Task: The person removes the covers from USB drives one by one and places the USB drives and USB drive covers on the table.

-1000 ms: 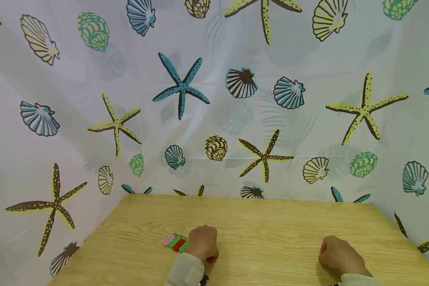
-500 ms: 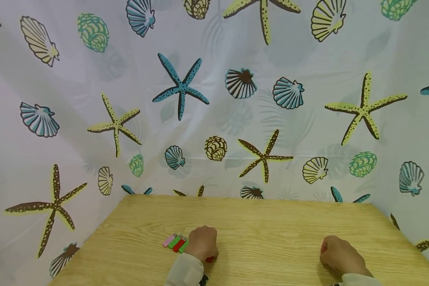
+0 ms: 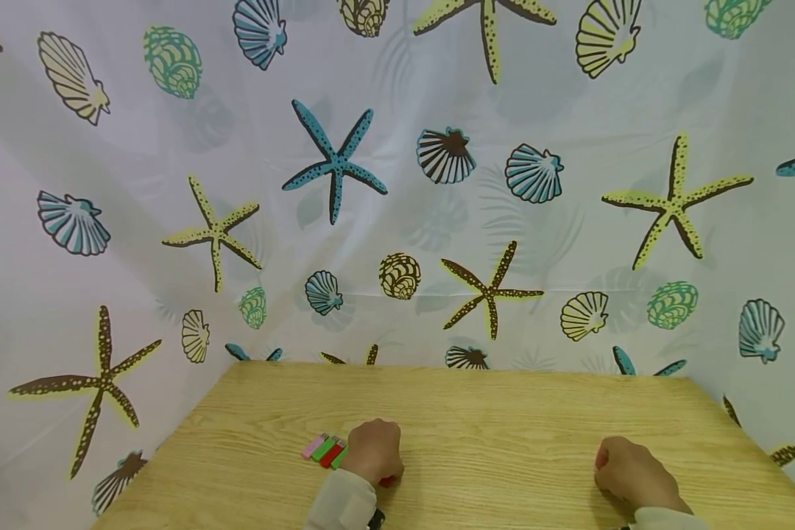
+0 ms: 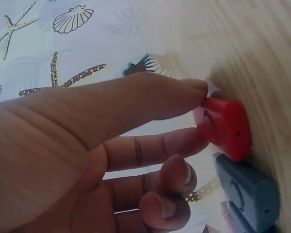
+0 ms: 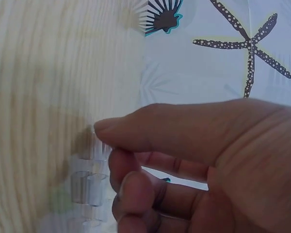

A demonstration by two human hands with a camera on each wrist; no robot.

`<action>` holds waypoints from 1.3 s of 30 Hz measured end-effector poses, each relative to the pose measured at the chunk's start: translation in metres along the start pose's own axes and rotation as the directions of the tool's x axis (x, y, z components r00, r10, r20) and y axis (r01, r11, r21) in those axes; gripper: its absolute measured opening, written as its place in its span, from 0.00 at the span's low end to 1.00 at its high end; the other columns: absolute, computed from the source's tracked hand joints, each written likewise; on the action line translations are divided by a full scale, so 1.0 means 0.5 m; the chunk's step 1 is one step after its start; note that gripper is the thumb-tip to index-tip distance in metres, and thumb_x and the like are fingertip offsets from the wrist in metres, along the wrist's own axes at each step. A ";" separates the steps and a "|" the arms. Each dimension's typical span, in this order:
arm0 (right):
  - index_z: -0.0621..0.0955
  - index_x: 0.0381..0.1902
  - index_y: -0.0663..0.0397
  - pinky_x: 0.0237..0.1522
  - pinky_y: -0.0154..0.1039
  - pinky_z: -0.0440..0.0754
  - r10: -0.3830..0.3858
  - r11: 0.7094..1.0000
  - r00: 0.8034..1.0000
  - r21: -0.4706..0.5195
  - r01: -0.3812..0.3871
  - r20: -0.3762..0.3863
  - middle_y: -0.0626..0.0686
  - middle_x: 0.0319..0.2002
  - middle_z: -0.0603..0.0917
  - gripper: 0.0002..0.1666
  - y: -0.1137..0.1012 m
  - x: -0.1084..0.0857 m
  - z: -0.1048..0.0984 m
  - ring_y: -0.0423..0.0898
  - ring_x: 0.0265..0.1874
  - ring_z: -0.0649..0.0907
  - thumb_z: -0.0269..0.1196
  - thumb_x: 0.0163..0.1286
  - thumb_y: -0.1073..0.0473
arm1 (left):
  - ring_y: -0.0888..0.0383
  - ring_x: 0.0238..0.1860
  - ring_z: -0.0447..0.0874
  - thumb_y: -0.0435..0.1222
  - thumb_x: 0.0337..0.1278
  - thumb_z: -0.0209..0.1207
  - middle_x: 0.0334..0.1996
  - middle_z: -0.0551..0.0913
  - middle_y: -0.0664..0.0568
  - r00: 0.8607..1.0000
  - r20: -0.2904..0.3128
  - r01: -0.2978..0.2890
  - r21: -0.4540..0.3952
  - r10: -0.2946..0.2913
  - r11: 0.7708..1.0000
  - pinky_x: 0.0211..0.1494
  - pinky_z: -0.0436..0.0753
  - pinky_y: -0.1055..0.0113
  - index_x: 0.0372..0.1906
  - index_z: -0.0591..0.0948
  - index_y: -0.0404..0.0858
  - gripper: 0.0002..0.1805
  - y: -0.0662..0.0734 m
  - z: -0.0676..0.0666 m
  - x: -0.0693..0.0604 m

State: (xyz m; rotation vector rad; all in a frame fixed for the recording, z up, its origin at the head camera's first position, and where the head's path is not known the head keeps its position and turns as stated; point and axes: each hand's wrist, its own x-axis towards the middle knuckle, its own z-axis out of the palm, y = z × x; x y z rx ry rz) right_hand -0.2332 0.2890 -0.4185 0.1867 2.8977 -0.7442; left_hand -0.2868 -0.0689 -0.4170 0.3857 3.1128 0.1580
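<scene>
My left hand (image 3: 373, 450) pinches a red USB stick (image 4: 229, 128) between thumb and index finger, low over the table. Beside it lies a green USB stick (image 3: 340, 458), which looks grey in the left wrist view. Further left in the same row are a red stick (image 3: 331, 456), another green stick (image 3: 323, 449) and a pink stick (image 3: 313, 446), metal plugs pointing away. My right hand (image 3: 636, 472) pinches a small clear plastic cap (image 5: 101, 148) at the tabletop. Other clear caps (image 5: 87, 188) sit next to it; the head view hides them behind the hand.
The wooden table (image 3: 490, 434) runs back to a white curtain (image 3: 371, 235) printed with shells and starfish, which also flanks both sides. Between the two hands lies a stretch of bare wood.
Both hands hold nearly still. The left hand shows only a tiny shift; the right stays low over the table in almost the same place.
</scene>
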 end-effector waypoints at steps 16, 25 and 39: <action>0.80 0.38 0.57 0.26 0.44 0.74 -0.159 0.986 0.975 0.015 0.164 -0.154 0.52 0.32 0.83 0.12 -0.077 -0.015 -0.034 0.45 0.25 0.77 0.63 0.67 0.52 | 0.62 0.10 0.62 0.43 0.52 0.68 0.10 0.68 0.58 0.960 -0.267 -0.118 -0.117 0.083 0.986 0.15 0.65 0.68 0.16 0.72 0.43 0.19 -0.001 -0.006 0.010; 0.82 0.53 0.57 0.46 0.58 0.77 -0.371 0.922 0.864 -0.028 0.385 -0.341 0.62 0.51 0.82 0.26 -0.167 -0.049 -0.037 0.62 0.48 0.81 0.57 0.71 0.42 | 0.56 0.24 0.79 0.50 0.65 0.57 0.29 0.84 0.51 0.879 -0.464 -0.175 -0.098 0.110 0.980 0.28 0.77 0.61 0.41 0.84 0.42 0.17 0.030 -0.059 0.004; 0.81 0.56 0.54 0.50 0.65 0.72 -0.487 0.864 0.770 -0.098 0.494 -0.412 0.63 0.62 0.74 0.26 -0.240 -0.097 -0.023 0.67 0.56 0.75 0.58 0.70 0.42 | 0.32 0.69 0.56 0.65 0.68 0.32 0.69 0.63 0.37 0.927 -0.345 -0.218 -0.181 0.146 0.959 0.60 0.48 0.25 0.69 0.70 0.52 0.36 0.070 -0.105 -0.035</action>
